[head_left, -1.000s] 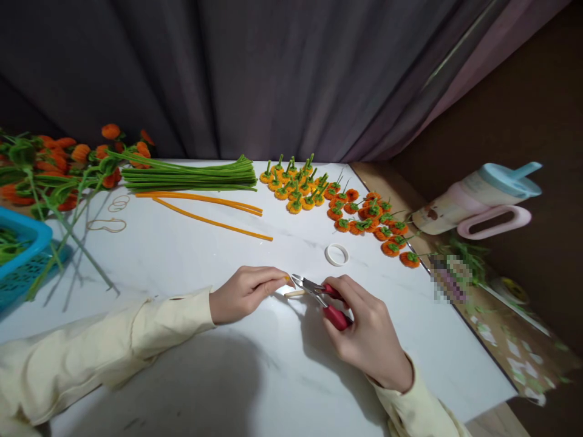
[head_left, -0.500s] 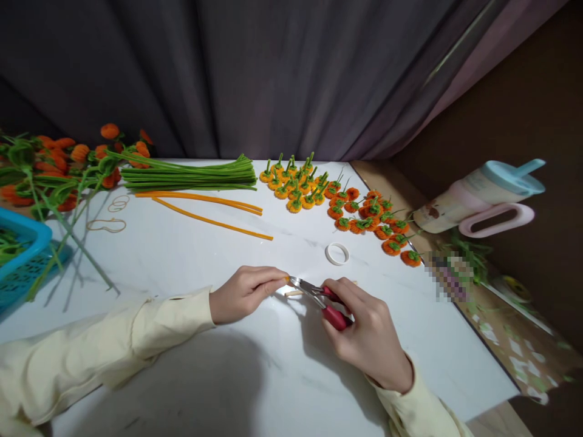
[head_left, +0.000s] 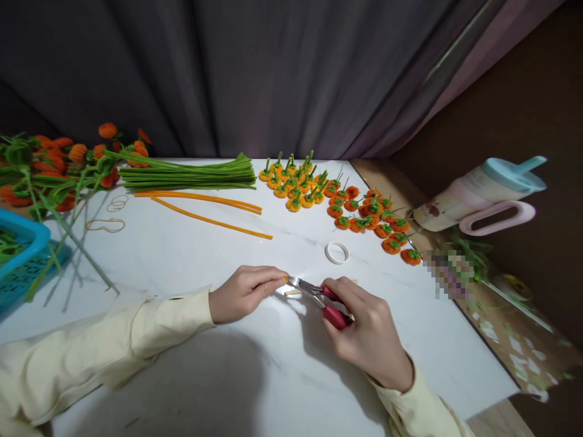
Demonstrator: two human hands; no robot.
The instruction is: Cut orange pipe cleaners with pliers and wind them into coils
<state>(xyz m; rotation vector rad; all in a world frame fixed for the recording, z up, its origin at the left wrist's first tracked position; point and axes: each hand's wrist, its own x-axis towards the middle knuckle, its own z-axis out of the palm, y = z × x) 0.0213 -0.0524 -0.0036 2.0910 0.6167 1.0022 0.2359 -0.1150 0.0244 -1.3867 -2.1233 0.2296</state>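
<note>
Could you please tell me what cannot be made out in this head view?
- The orange bit pinched by the left hand: too small, hidden by fingertips.
- Cutter blades: whether fully closed, too small.
- Patch beside the table: blurred out.
- Blue basket: cut off by the left edge.
- Right hand covers the cutter's handles.

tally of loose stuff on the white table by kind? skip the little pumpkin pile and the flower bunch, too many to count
Orange pipe cleaners: 3
Green pipe cleaner bundle: 1
White tape ring: 1
Red-handled cutters, in the right hand: 1
Small stick on the table by the cutters: 1
Tiny orange piece pinched by the left hand: 1
Rubber bands: about 3, hard to separate
Total: about 11
</note>
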